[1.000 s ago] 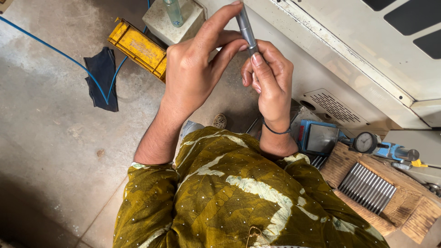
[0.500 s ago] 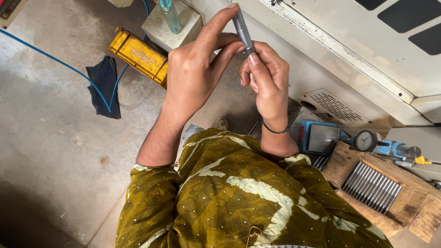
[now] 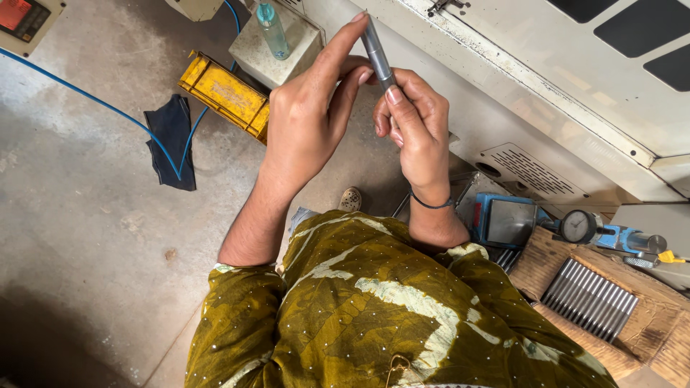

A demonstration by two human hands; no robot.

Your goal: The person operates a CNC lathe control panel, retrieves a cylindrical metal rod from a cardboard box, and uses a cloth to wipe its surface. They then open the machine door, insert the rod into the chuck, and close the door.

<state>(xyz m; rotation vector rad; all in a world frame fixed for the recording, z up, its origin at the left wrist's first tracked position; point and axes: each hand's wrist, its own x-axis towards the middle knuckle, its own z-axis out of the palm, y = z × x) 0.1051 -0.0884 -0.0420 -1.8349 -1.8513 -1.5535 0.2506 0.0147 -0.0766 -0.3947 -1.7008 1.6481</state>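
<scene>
Now, at nine o'clock a dark cloth (image 3: 171, 147) lies on the floor by a yellow box (image 3: 224, 95). Left hand (image 3: 307, 122) and right hand (image 3: 415, 133), fingers closed, pinch a grey metal rod (image 3: 377, 52) at twelve o'clock. Similar rods (image 3: 589, 298) lie at four o'clock.

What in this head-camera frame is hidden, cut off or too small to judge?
- Metal rod: lower end hidden inside the right hand; head view.
- Left hand: palm faces away, so its hold on the rod is unclear.
- Dial gauge: reading too small.
- Tray of rods: partly hidden by the sleeve.
- Red-buttoned box: cropped by the frame corner.
</scene>
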